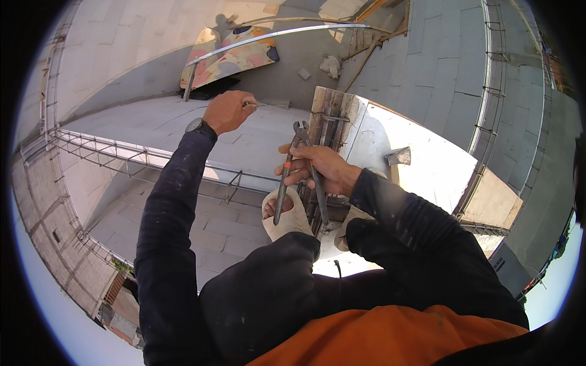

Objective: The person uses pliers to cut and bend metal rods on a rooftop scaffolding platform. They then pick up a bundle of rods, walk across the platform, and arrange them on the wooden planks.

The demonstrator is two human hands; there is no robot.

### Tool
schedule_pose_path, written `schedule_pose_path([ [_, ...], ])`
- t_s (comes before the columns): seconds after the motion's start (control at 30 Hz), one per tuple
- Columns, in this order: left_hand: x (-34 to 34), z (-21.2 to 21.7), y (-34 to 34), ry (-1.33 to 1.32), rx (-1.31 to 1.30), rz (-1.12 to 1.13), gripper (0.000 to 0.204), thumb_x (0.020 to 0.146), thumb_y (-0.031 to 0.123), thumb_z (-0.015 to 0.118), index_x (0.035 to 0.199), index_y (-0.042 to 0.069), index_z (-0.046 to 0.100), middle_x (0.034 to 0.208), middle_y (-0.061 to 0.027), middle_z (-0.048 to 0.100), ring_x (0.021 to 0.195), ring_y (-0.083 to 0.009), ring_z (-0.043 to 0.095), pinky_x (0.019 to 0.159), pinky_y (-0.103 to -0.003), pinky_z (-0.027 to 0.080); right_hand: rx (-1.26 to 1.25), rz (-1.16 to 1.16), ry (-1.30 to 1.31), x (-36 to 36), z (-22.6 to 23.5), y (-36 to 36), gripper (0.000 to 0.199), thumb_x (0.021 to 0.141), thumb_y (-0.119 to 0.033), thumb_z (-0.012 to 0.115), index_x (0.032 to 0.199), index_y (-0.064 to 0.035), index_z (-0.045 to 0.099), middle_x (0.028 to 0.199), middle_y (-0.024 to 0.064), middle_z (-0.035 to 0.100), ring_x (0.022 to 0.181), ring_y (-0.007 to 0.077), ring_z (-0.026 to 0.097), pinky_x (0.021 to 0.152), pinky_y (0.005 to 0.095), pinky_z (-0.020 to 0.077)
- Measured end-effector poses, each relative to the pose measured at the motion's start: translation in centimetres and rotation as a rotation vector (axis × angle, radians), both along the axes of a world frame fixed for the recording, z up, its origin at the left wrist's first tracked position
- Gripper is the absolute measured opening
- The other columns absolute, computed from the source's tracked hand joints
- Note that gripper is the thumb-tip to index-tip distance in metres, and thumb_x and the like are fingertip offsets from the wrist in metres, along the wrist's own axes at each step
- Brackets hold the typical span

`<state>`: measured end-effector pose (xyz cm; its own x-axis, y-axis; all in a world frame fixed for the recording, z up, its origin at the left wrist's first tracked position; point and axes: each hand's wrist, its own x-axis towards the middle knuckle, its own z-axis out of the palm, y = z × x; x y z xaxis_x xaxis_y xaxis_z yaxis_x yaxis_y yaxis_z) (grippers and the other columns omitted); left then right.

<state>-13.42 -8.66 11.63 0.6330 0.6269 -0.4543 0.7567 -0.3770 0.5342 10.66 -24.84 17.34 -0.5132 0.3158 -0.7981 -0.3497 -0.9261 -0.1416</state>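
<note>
My right hand [323,166] holds a pair of pincers [300,128] with orange bands on the grips. The dark handles are spread, and the jaws point away from me. Just beyond the jaws, reinforcing bars [330,129] with stirrups run beside a wooden board. My left hand [229,111], with a watch on the wrist, is raised to the left of the pincers. Its fingers are pinched together; what they hold, if anything, is too small to tell. A thin dark wire [183,114] shows near that hand.
A hammer [398,157] with a wooden handle lies on the white panel [421,168] to my right. My sandalled feet [287,216] straddle the bars, high above grey surfaces. Rebar cages [146,160] cross at left and right. A colourful sheet [241,60] lies beyond.
</note>
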Motion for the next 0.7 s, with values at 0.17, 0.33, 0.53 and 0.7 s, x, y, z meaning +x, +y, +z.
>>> schedule_pose_path([
  [0.17,-0.5,0.3,-0.6,-0.043,0.107,0.020,0.020,0.095,0.023,0.063,0.097,0.007,0.074,0.096,-0.0138,0.070,0.091,-0.0377,0.067,0.080,-0.047,0.052,-0.233,-0.614,0.096,-7.0,-6.8,1.2,0.024,0.107,-0.017,0.042,0.128,-0.0072,0.048,0.127,0.0262,0.063,0.116,0.0327,0.070,0.048,0.0187,0.0504],
  [0.33,-0.3,0.0,-0.5,-0.069,0.198,0.006,0.015,0.095,0.020,0.063,0.094,0.007,0.071,0.091,-0.0120,0.065,0.092,-0.0358,0.064,0.079,-0.047,0.050,-0.351,-0.852,0.131,-8.4,-11.4,2.3,0.016,0.099,-0.012,0.047,0.106,0.0019,0.046,0.118,0.0234,0.056,0.119,0.0404,0.065,0.084,0.0381,0.0620],
  [0.53,0.7,2.1,-0.5,-0.086,0.264,-0.052,0.013,0.096,0.016,0.062,0.094,0.006,0.071,0.091,-0.0095,0.066,0.090,-0.0336,0.063,0.079,-0.046,0.049,-0.370,-1.036,0.109,-9.1,-13.6,3.4,0.012,0.097,-0.009,0.047,0.097,0.0022,0.044,0.118,0.0257,0.053,0.116,0.0445,0.064,0.103,0.0553,0.0577],
  [0.7,1.1,3.1,-1.2,-0.101,0.305,-0.102,0.012,0.095,0.016,0.064,0.094,0.007,0.071,0.091,-0.0078,0.066,0.088,-0.0327,0.063,0.077,-0.045,0.049,-0.314,-1.073,-0.053,-9.3,-13.2,4.2,0.008,0.095,-0.006,0.046,0.096,0.0018,0.043,0.117,0.0272,0.053,0.116,0.0459,0.064,0.103,0.0588,0.0566],
])
